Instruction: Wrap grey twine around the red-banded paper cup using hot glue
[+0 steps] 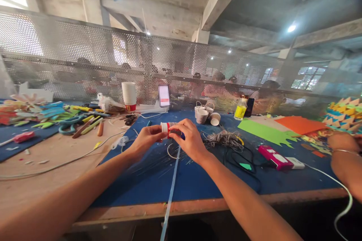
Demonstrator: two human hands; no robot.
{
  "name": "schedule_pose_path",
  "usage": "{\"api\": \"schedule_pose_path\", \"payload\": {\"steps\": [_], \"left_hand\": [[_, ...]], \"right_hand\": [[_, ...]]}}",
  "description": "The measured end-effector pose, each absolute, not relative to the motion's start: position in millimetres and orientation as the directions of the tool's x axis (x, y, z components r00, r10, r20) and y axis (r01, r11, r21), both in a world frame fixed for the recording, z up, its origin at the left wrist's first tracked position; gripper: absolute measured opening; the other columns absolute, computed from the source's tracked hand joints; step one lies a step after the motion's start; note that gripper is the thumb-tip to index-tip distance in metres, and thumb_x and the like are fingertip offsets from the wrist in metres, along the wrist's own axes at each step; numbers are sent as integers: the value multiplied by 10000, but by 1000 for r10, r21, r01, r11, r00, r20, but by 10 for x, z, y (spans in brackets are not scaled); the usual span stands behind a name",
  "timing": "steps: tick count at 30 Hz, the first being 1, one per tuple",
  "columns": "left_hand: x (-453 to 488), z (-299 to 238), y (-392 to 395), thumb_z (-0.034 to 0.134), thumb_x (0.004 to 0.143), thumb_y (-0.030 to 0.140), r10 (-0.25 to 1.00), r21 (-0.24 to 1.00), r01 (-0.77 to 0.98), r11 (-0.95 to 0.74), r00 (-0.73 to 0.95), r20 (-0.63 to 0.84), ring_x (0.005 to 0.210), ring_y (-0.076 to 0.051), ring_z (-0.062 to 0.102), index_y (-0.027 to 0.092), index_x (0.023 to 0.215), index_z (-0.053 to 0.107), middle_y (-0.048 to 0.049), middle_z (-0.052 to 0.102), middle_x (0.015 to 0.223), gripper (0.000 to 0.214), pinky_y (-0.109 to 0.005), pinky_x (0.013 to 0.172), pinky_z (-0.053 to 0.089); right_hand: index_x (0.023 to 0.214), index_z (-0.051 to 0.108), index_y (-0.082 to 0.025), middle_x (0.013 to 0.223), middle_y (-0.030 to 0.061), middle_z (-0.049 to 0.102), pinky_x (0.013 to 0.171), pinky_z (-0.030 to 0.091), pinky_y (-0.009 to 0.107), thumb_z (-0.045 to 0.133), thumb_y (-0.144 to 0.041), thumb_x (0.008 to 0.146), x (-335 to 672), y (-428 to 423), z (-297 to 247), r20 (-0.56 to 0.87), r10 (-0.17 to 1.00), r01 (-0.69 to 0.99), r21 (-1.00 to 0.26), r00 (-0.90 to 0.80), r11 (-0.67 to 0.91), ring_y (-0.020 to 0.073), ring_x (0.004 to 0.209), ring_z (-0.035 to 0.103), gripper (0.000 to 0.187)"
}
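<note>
My left hand [144, 141] grips a small white paper cup [163, 126]; my right hand [192, 140] pinches its red band [169, 127], apparently adjusting it; steadiness seems needed next.

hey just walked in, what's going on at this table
Someone is working on a small white cup with both hands, above the blue table surface. The left hand grips it, while fingers of the right hand are at its red band. Several small cups sit farther back, one on its side, and a cup stack stands to the left. Another person's hand is at the far right.
</note>
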State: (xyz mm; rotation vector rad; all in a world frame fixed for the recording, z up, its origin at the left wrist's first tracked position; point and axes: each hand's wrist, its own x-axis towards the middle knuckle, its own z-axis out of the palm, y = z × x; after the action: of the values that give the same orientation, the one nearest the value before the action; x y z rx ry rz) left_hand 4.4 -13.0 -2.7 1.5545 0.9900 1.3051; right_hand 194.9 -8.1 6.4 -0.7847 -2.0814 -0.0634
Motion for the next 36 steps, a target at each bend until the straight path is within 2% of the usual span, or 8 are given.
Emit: {"api": "schedule_pose_path", "payload": {"steps": [6,13,17,21,24,36], "left_hand": [[44,-49,-112,709,747,337,932,938,64,-341,152,329,733,-191,606,192,949,771,-72,731,870,257,-280,632,445],[39,-50,-112,708,745,357,932,940,59,-335,168,321,771,-209,620,198,954,770,-78,739,903,270,-294,646,448],[36,-46,-121,702,751,359,930,940,61,-336,179,321,776,-207,609,184,961,764,-81,727,903,281,-291,650,443],[38,-35,-134,694,761,356,928,937,84,-338,193,318,768,-191,594,166,979,753,-72,717,892,295,-282,657,437],[38,-31,-136,694,771,350,927,937,91,-337,209,312,752,-171,581,156,981,746,-63,715,882,291,-274,662,431],[60,-6,-152,676,783,322,919,931,149,-333,274,284,744,-161,570,152,938,737,-50,711,862,238,-258,637,416]], "right_hand": [[942,671,-224,980,45,600,900,420,335,582,-321,917,1948,-86,63,761,497,570,-208,-416,795,188,990,541,134],[1005,629,-209,986,49,608,892,422,328,521,-286,951,1945,-113,88,767,521,569,-254,-374,782,182,985,539,144],[1030,635,-226,994,47,604,898,422,341,588,-325,913,1948,-116,85,759,510,577,-221,-404,787,188,988,541,159],[935,660,-229,973,42,600,892,421,350,607,-271,902,1952,-86,59,764,488,577,-188,-422,795,190,984,542,75],[913,654,-216,959,42,601,879,424,349,605,-291,903,1955,-61,45,779,475,575,-184,-409,797,192,970,542,91],[905,650,-211,926,38,609,857,426,331,588,-319,913,1965,-13,39,783,512,573,-251,-354,780,186,948,550,125]]}}
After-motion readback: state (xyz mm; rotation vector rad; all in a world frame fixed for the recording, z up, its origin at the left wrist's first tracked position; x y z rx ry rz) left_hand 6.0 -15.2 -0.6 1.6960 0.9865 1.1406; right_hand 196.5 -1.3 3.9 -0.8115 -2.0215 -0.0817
